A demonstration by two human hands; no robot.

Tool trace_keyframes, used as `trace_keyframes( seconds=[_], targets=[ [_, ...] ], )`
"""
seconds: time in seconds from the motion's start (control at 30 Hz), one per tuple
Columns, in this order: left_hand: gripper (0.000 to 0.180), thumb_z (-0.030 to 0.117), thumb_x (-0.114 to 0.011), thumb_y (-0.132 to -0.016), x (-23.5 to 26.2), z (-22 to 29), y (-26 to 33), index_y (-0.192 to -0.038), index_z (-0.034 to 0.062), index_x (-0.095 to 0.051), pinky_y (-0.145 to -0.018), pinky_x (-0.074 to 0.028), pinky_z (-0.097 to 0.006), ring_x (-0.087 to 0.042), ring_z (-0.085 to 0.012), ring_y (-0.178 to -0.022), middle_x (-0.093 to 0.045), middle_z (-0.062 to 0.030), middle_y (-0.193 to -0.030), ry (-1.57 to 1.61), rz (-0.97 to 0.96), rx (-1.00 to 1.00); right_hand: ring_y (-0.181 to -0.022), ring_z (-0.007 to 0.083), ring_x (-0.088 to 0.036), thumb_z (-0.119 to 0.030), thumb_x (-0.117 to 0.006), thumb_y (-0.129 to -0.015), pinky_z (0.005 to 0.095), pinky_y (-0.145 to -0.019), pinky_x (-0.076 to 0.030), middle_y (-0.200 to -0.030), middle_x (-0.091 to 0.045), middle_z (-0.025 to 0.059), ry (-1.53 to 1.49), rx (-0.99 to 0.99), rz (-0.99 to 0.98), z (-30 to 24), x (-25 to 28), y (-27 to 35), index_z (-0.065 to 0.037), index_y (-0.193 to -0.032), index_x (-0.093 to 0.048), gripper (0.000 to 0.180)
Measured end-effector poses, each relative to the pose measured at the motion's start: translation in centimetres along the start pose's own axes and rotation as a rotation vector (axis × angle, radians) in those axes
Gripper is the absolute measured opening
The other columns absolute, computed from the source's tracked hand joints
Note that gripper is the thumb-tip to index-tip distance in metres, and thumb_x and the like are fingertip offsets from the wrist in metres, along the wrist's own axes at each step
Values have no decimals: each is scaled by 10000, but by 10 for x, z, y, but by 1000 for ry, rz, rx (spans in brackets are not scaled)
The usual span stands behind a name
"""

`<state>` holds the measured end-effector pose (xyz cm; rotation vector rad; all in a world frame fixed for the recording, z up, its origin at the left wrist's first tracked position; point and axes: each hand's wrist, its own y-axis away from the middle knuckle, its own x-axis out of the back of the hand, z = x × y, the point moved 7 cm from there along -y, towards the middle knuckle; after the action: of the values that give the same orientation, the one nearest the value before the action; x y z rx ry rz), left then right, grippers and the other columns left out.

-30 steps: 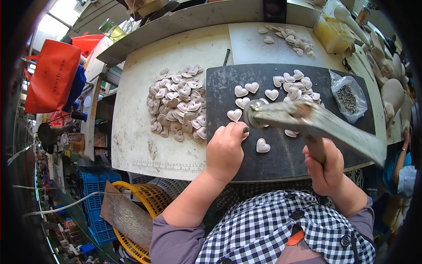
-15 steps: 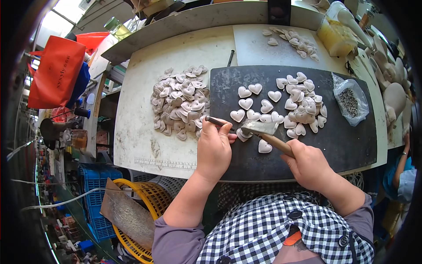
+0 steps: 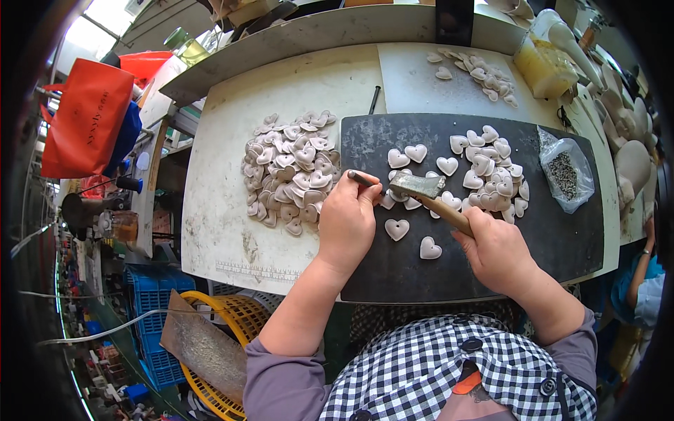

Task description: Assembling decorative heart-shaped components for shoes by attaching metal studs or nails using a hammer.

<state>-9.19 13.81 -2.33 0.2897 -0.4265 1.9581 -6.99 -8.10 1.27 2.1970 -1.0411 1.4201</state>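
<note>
My left hand (image 3: 345, 226) is closed around a dark metal rod (image 3: 360, 179), its end pointing toward the hammer. In my right hand (image 3: 497, 252) is a hammer (image 3: 448, 212) with a wooden handle and a worn metal head, which hovers over or beside the rod's end. Small padded hearts (image 3: 446, 166), pale and shiny, are spread over the black mat (image 3: 554, 245) around both tools; the hammer and my hands partly hide some. Nearer me lie one heart (image 3: 397, 229) with a dot in its middle and another heart (image 3: 430, 248).
A heap of hearts (image 3: 291, 175) covers the white board's middle left. Another cluster of hearts (image 3: 496, 184) is right of the hammer. A clear bag of small metal bits (image 3: 564, 174) sits on the mat's right. Farther back are a loose rod (image 3: 375, 99) and a yellowed container (image 3: 544, 70).
Both hands, with rod and hammer, have shifted a little farther from me. The heart formerly beneath the hammer head and rod now lies uncovered nearer me. The view has shifted slightly.
</note>
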Motion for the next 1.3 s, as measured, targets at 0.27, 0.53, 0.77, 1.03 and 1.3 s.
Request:
trace_keyframes(
  seconds=[0.27, 0.53, 0.77, 1.03, 1.3],
  targets=[
    [103, -43, -593, -844, -9, 29, 14, -908, 31, -561, -637, -506, -392, -654, -308, -754, -625, -137, -825, -438, 102, -488, -709, 378, -637, -163, -626, -928, 470, -617, -498, -807, -622, 184, 27, -91, -170, -3, -2, -6, -9, -1063, -495, 243],
    [39, 57, -627, -926, 2, -5, 8, -946, 33, -649, -627, -522, -347, -692, -215, -695, -697, -97, -799, 104, 109, 21, -707, 350, -648, -176, -605, -941, 442, -636, -523, -770, -632, 164, 42, -84, -129, -3, -1, -4, -16, -955, -512, 186],
    [35, 62, -639, -910, 0, 5, 4, -932, 35, -638, -613, -518, -364, -690, -266, -695, -690, -116, -774, -155, 82, -134, -721, 355, -664, -172, -602, -945, 450, -624, -524, -778, -647, 172, 32, -116, -135, -3, -4, -2, -5, -981, -509, 194],
    [58, 31, -634, -884, -1, 4, 3, -935, 44, -610, -617, -524, -368, -707, -278, -740, -710, -115, -792, -124, 86, -145, -705, 352, -666, -173, -605, -944, 448, -610, -523, -760, -646, 169, 38, -111, -124, 0, -7, -1, 0, -983, -504, 204],
    [131, -18, -601, -843, -11, 24, 6, -945, 62, -583, -641, -504, -402, -643, -306, -722, -660, -94, -776, -394, 17, -389, -724, 353, -664, -159, -633, -930, 428, -610, -515, -794, -650, 169, -55, -44, -17, 7, 3, 0, -5, -1037, -536, 212]
  ],
)
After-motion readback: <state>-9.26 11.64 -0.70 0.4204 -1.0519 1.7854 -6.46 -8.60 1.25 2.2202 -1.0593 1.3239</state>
